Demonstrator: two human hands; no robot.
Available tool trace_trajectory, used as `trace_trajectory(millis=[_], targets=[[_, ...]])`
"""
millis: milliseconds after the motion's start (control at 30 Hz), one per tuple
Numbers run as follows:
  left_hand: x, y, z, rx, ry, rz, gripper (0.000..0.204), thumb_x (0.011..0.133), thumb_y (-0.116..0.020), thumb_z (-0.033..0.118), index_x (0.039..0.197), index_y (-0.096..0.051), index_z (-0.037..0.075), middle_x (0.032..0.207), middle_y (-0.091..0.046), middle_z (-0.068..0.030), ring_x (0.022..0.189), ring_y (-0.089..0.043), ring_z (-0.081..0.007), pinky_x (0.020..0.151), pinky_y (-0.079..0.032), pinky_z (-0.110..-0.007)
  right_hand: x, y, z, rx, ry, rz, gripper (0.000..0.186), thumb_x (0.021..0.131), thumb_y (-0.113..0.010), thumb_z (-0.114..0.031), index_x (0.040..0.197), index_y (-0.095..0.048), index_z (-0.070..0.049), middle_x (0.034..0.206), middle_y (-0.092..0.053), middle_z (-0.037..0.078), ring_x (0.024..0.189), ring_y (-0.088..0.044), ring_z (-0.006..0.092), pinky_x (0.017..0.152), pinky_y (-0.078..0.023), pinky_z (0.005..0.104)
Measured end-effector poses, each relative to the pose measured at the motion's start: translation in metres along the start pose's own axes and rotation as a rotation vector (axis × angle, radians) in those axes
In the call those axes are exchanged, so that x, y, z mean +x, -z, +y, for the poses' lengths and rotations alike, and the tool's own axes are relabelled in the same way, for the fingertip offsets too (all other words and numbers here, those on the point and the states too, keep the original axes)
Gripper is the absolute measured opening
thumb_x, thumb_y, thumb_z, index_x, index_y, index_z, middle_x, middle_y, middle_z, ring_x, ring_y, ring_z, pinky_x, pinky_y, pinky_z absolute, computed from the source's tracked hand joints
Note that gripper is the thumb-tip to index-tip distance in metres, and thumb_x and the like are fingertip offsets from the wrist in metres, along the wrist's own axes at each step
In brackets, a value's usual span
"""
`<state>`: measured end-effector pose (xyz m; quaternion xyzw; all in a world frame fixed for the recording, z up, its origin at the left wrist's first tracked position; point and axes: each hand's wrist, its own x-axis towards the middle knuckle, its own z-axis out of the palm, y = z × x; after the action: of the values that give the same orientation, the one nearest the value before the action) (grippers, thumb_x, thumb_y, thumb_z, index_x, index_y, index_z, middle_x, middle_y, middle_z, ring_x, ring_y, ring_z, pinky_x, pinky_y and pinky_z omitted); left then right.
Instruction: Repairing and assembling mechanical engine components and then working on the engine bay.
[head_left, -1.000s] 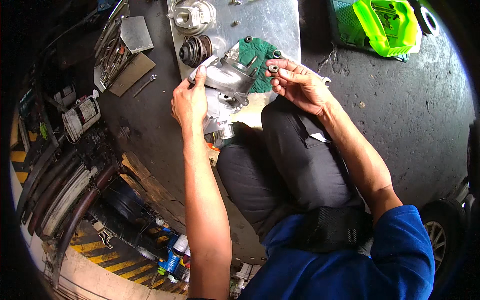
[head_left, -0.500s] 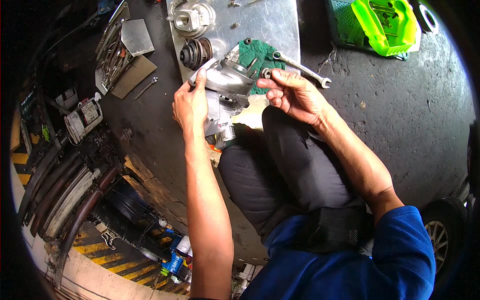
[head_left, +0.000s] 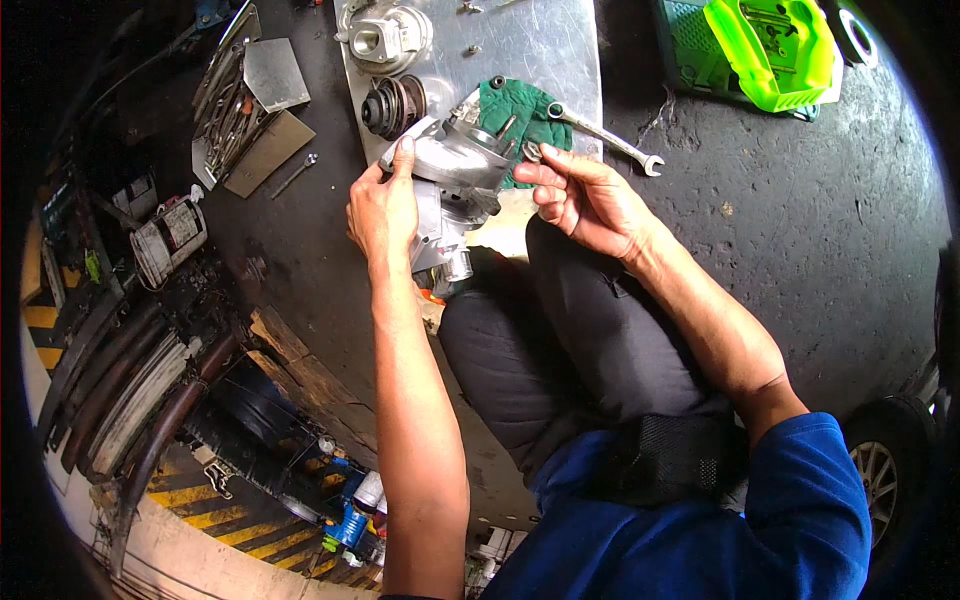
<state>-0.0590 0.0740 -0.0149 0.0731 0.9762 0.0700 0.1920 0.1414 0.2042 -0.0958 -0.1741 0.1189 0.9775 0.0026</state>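
One left hand (head_left: 384, 215), fingers gripping one grey curved metal housing (head_left: 452, 165) near the knees (head_left: 560, 255) | one right hand (head_left: 603, 208), fingers nearly closed, pinching one small metal nut (head_left: 532, 151) beside it | one silver wrench (head_left: 603, 134)

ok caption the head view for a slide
Left hand holds a curved silver metal housing; right hand pinches a small grey metal nut.
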Motion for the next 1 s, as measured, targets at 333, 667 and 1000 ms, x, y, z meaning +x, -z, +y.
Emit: trace_trajectory(millis=[333,667,1000], targets=[[0.000,0.001,0.001,0.019,0.006,-0.006,0.070,0.083,-0.055,0.077,0.115,-0.074,0.018,0.107,-0.072,-0.0187,0.109,-0.064,-0.0400,0.096,-0.047,-0.050,0.000,0.002,0.005,-0.017,-0.010,0.003,0.021,0.100,-0.059,-0.021,0.109,-0.065,-0.003,0.114,-0.070,0.020,0.087,-0.073,0.0207,0.072,-0.058,0.0266],[0.000,0.000,0.000,0.024,-0.003,0.000,0.070,0.083,-0.056,0.076,0.114,-0.074,0.015,0.109,-0.071,-0.0209,0.110,-0.063,-0.0411,0.096,-0.046,-0.052,0.003,0.025,-0.007,-0.495,0.125,0.250,0.012,0.097,-0.058,-0.013,0.101,-0.058,-0.001,0.105,-0.069,0.018,0.085,-0.072,0.0224,0.071,-0.056,0.0300],[0.000,0.002,0.002,0.023,0.018,-0.005,0.068,0.086,-0.058,0.071,0.114,-0.074,0.011,0.110,-0.073,-0.0169,0.110,-0.066,-0.0352,0.098,-0.046,-0.045,0.021,0.021,0.004,-1.118,0.002,0.432,0.015,0.094,-0.048,-0.006,0.096,-0.058,0.004,0.082,-0.063,0.010,0.070,-0.069,0.0200,0.065,-0.055,0.0314]])
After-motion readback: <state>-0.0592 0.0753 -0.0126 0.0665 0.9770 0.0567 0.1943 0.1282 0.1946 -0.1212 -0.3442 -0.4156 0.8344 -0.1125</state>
